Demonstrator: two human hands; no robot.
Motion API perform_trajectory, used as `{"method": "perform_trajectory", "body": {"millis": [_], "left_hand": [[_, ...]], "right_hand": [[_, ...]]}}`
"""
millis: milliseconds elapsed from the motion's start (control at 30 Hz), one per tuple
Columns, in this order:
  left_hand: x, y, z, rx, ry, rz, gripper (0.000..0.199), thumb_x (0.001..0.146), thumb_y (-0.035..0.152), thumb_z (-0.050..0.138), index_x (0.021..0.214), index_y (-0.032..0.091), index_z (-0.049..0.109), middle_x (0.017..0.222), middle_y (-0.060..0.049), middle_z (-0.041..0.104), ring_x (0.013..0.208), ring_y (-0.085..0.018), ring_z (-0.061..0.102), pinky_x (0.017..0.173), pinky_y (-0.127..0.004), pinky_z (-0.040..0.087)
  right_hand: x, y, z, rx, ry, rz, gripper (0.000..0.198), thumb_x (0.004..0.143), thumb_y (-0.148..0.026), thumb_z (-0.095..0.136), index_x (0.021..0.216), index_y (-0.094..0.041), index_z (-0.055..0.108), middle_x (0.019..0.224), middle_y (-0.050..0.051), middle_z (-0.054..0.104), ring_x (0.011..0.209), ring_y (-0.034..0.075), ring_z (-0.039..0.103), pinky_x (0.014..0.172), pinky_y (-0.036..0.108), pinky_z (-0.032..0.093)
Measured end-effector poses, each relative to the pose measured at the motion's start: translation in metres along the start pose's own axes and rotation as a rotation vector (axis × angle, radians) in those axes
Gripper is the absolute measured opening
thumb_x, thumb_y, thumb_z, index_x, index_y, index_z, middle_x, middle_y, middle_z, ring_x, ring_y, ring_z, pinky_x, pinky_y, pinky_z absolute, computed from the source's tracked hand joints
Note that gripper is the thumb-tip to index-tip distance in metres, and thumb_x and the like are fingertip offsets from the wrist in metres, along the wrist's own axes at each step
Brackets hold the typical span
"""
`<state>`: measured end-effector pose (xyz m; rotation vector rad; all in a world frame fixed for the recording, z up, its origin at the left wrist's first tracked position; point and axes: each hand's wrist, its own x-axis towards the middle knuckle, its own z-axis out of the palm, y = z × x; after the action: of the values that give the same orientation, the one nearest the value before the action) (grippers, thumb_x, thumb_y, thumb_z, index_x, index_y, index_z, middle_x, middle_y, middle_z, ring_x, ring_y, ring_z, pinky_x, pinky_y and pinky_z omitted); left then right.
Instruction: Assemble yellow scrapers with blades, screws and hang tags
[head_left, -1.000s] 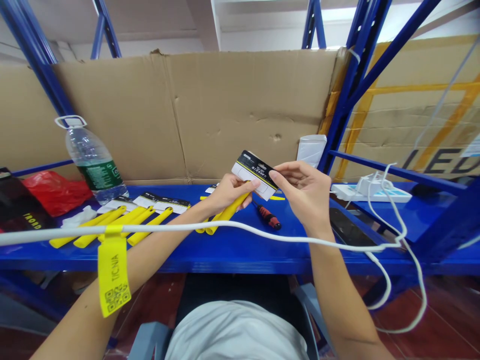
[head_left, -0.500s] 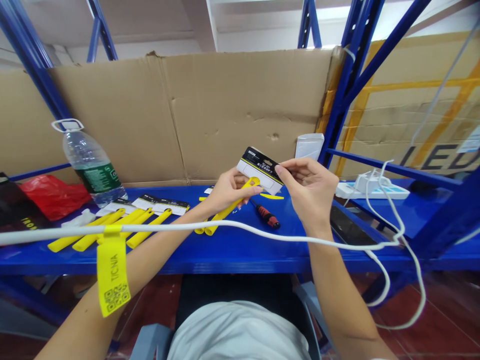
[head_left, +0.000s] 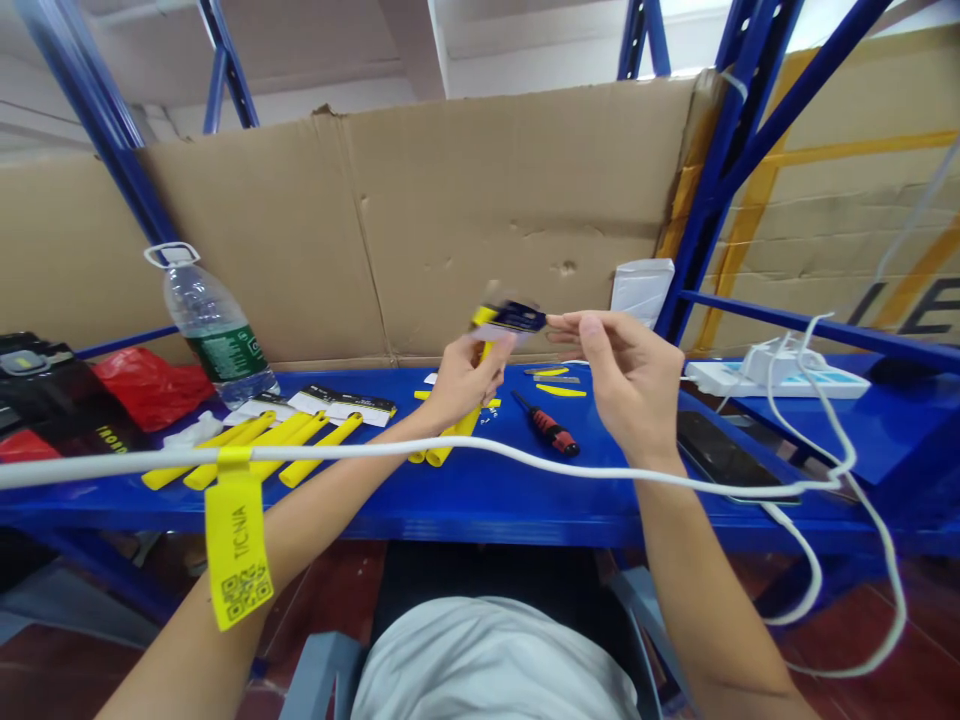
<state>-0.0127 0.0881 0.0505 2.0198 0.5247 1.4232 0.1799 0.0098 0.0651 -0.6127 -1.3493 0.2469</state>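
Observation:
My left hand [head_left: 463,380] is closed around a yellow tube-shaped handle [head_left: 466,424] with a black-and-white card [head_left: 519,316] at its upper end, raised over the blue table. Motion blurs the card. At the card's right edge is my right hand [head_left: 628,375], its fingers stretched out and its thumb apart; whether the fingertips touch the card I cannot tell. Under the hands lie a red-and-black screwdriver [head_left: 555,434] and thin yellow and grey blade-like pieces [head_left: 561,391]. Several carded yellow handles [head_left: 319,452] lie in a row to the left.
A white cable [head_left: 540,470] with a yellow tag [head_left: 238,545] crosses in front of my forearms. A large water bottle [head_left: 225,335] and a red plastic bag [head_left: 154,385] stand left. At right are a phone [head_left: 724,450] and a power strip [head_left: 825,385]. Cardboard [head_left: 510,210] closes the back.
The card has turned and tilted in my left hand. My right hand's thumb and fingers have come off the card's face and spread. The view has shifted slightly.

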Motion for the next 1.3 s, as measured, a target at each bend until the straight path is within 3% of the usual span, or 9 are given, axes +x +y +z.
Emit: {"method": "perform_trajectory", "body": {"millis": [100, 300, 500, 767, 867, 967, 1067, 1200, 1300], "left_hand": [[0.001, 0.01, 0.0, -0.245, -0.001, -0.168, 0.069, 0.102, 0.075, 0.068, 0.061, 0.023, 0.049, 0.045, 0.007, 0.038, 0.035, -0.007, 0.036, 0.037, -0.024, 0.032], [0.002, 0.02, -0.001, -0.416, -0.093, -0.272, 0.072, 0.095, 0.078, 0.075, 0.059, 0.02, 0.053, 0.047, 0.006, 0.042, 0.034, -0.005, 0.036, 0.035, -0.019, 0.031], [0.006, 0.025, -0.008, -0.606, -0.383, -0.629, 0.074, 0.11, 0.078, 0.043, 0.063, 0.021, 0.052, 0.045, 0.005, 0.035, 0.033, -0.009, 0.032, 0.033, -0.021, 0.033], [0.004, 0.027, -0.023, -0.774, -0.517, -0.986, 0.056, 0.113, 0.053, 0.032, 0.064, 0.027, 0.034, 0.044, 0.002, 0.027, 0.033, -0.014, 0.022, 0.029, -0.024, 0.025], [-0.003, 0.032, -0.024, -0.746, -0.653, -1.069, 0.061, 0.112, 0.06, 0.032, 0.062, 0.025, 0.038, 0.044, 0.001, 0.031, 0.032, -0.012, 0.022, 0.029, -0.022, 0.022], [-0.015, 0.042, -0.026, -0.68, -0.725, -1.036, 0.061, 0.113, 0.057, 0.035, 0.07, 0.02, 0.058, 0.044, 0.003, 0.033, 0.031, -0.01, 0.019, 0.03, -0.021, 0.023], [-0.035, 0.049, -0.032, -0.572, -0.674, -0.924, 0.059, 0.112, 0.057, 0.038, 0.101, 0.011, 0.074, 0.052, 0.002, 0.046, 0.033, -0.012, 0.031, 0.033, -0.023, 0.03], [-0.064, 0.054, -0.042, -0.307, -0.274, -0.653, 0.047, 0.11, 0.059, 0.05, 0.122, 0.016, 0.065, 0.087, -0.004, 0.069, 0.047, -0.012, 0.055, 0.042, -0.024, 0.044], [-0.08, 0.058, -0.045, 0.146, -0.052, -0.328, 0.053, 0.108, 0.055, 0.067, 0.147, 0.022, 0.052, 0.116, -0.009, 0.073, 0.072, -0.014, 0.07, 0.06, -0.026, 0.058]], "right_hand": [[0.001, 0.002, -0.001, -0.077, -0.012, -0.012, 0.029, 0.107, -0.051, 0.073, 0.113, -0.025, 0.084, 0.117, 0.007, 0.088, 0.11, 0.026, 0.084, 0.093, 0.042, 0.071], [0.004, 0.008, -0.002, -0.093, -0.056, 0.018, 0.035, 0.098, -0.054, 0.082, 0.119, -0.026, 0.076, 0.121, 0.007, 0.085, 0.113, 0.025, 0.082, 0.096, 0.04, 0.069], [-0.001, 0.002, -0.003, -0.059, -0.229, 0.061, 0.045, 0.104, -0.063, 0.071, 0.136, -0.031, 0.07, 0.097, 0.003, 0.081, 0.091, 0.024, 0.082, 0.088, 0.04, 0.069], [0.002, 0.005, -0.005, -0.288, -0.297, -0.16, 0.055, 0.101, -0.058, 0.076, 0.148, -0.029, 0.07, 0.16, 0.014, 0.064, 0.154, 0.035, 0.059, 0.126, 0.054, 0.054], [0.004, 0.006, -0.007, -0.277, -0.327, -0.088, 0.039, 0.098, -0.055, 0.08, 0.126, -0.028, 0.078, 0.138, 0.011, 0.079, 0.132, 0.034, 0.074, 0.117, 0.053, 0.059], [0.003, 0.005, -0.008, -0.243, -0.383, 0.045, 0.025, 0.096, -0.05, 0.083, 0.096, -0.025, 0.079, 0.096, 0.004, 0.083, 0.093, 0.027, 0.08, 0.093, 0.043, 0.065], [0.001, 0.003, -0.007, -0.209, -0.42, 0.089, 0.021, 0.095, -0.045, 0.084, 0.091, -0.025, 0.079, 0.086, 0.001, 0.081, 0.082, 0.022, 0.076, 0.08, 0.036, 0.061], [-0.001, 0.006, -0.003, -0.241, -0.392, 0.134, 0.022, 0.095, -0.046, 0.083, 0.092, -0.024, 0.08, 0.084, 0.002, 0.081, 0.072, 0.019, 0.07, 0.066, 0.033, 0.052], [-0.003, 0.011, 0.001, -0.209, -0.381, 0.193, 0.025, 0.093, -0.048, 0.086, 0.097, -0.025, 0.079, 0.087, 0.002, 0.081, 0.073, 0.02, 0.072, 0.064, 0.033, 0.053]]}}
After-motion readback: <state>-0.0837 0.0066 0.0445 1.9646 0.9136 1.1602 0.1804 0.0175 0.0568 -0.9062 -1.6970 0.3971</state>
